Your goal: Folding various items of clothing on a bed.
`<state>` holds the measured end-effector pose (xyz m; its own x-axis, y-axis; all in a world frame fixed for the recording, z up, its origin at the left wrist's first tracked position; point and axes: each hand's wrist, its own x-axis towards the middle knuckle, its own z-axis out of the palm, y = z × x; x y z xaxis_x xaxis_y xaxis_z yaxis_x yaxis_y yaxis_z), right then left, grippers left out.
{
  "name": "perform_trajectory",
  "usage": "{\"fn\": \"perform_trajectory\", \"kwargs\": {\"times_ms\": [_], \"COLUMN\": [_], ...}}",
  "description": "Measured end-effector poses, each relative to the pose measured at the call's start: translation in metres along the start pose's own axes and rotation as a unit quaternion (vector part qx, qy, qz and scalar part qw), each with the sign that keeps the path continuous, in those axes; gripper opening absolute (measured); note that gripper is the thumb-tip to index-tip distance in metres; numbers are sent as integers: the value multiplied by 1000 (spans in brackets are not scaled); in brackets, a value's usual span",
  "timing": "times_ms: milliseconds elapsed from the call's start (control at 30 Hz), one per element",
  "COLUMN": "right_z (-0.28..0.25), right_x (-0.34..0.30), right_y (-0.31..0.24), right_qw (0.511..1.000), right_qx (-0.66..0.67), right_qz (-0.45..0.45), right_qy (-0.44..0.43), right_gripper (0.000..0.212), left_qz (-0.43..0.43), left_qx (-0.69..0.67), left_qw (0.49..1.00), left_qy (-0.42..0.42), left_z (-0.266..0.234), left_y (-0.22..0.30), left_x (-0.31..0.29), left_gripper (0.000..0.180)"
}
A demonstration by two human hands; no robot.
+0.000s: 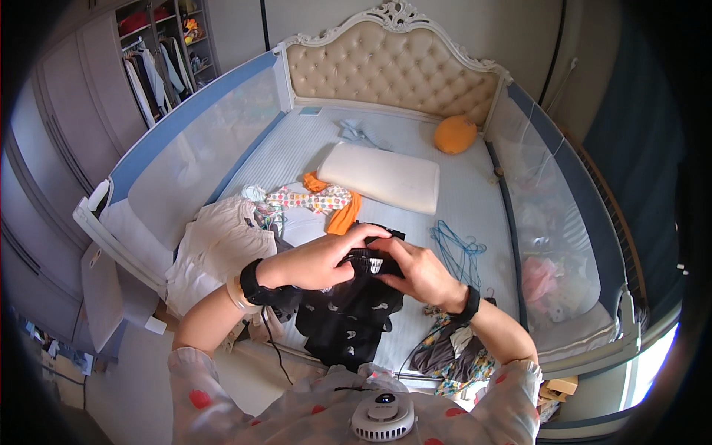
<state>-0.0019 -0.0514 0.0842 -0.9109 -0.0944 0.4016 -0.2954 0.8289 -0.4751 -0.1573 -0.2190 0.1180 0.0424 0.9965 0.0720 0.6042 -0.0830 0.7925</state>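
A black garment (345,319) with small white prints hangs down in front of me, its gathered elastic waistband and white label uppermost. My left hand (315,261) is closed on the left side of the waistband. On the other side my right hand (423,274) pinches the same waistband, thumb near the label. A small black piece shows just above the fingers; what it is I cannot make out. Close to my left forearm lie white trousers (215,245). Blue wire hangers (460,248) rest on the bed beyond my right hand.
The bed has blue-edged mesh guard rails (200,141) on both sides and a tufted headboard (386,70). On the sheet lie a white pillow (382,176), a dotted garment (311,199), an orange round object (455,135) and, near right, a heap of clothes (445,354).
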Motion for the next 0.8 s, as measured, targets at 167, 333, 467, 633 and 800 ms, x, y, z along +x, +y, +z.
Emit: {"fn": "perform_trajectory", "kwargs": {"times_ms": [167, 333, 467, 633, 800], "right_z": [-6, -27, -34, -36, -38], "right_x": [6, 10, 12, 10, 12], "right_y": [4, 3, 0, 8, -3], "right_qw": [995, 986, 995, 987, 974], "right_qx": [-52, -93, 56, 148, 205], "right_qz": [-78, -137, -82, 23, 90], "right_qy": [-32, -26, -2, -56, -20], "right_gripper": [42, 25, 22, 18, 22], "left_qz": [28, -24, 83, 44, 64], "left_qx": [44, 220, 238, 109, 98], "left_qw": [999, 975, 966, 988, 983], "left_qy": [13, 16, 61, 100, 140], "left_z": [0, -4, -2, 10, 18], "left_y": [-17, 3, -9, -20, -35], "left_x": [-11, -22, -21, -18, -13], "left_gripper": [46, 36, 34, 33, 38]}}
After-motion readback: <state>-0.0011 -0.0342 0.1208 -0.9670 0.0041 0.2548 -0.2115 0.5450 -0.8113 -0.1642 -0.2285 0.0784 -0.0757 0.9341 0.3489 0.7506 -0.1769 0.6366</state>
